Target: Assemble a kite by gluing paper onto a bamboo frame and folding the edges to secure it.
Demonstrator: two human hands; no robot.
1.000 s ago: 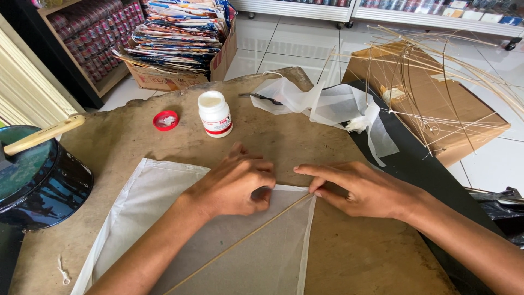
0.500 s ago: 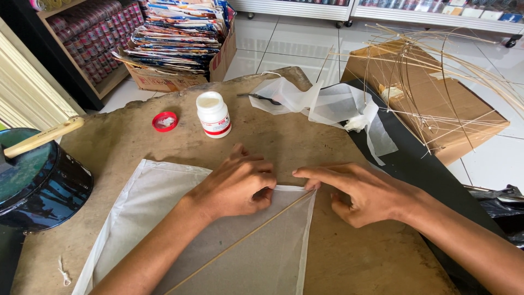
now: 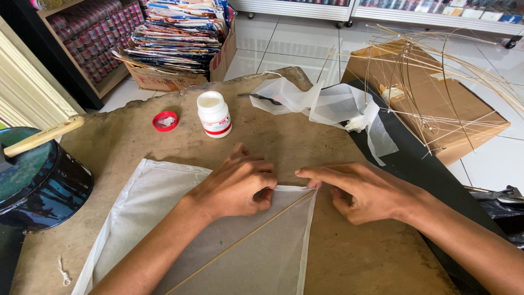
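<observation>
A white paper kite sheet [image 3: 164,218] lies flat on the worn brown table [image 3: 284,142], with a thin bamboo stick [image 3: 245,240] running diagonally under it to its far right corner. My left hand [image 3: 237,183] presses down on the sheet's top edge, fingers curled. My right hand [image 3: 360,191] rests beside it, index finger pointing left and pressing the folded corner edge. An open white glue bottle [image 3: 214,113] stands behind the hands, its red cap [image 3: 165,121] lying to the left.
Crumpled white paper [image 3: 327,104] and small scissors [image 3: 262,98] lie at the table's far side. Bent bamboo frames [image 3: 436,82] rest on a cardboard box [image 3: 469,120] at right. A dark round tin [image 3: 38,186] sits at left. A box of stacked printed sheets [image 3: 180,33] stands behind.
My right index finger has slid a little left along the folded top edge toward the left hand. The left hand stays in place.
</observation>
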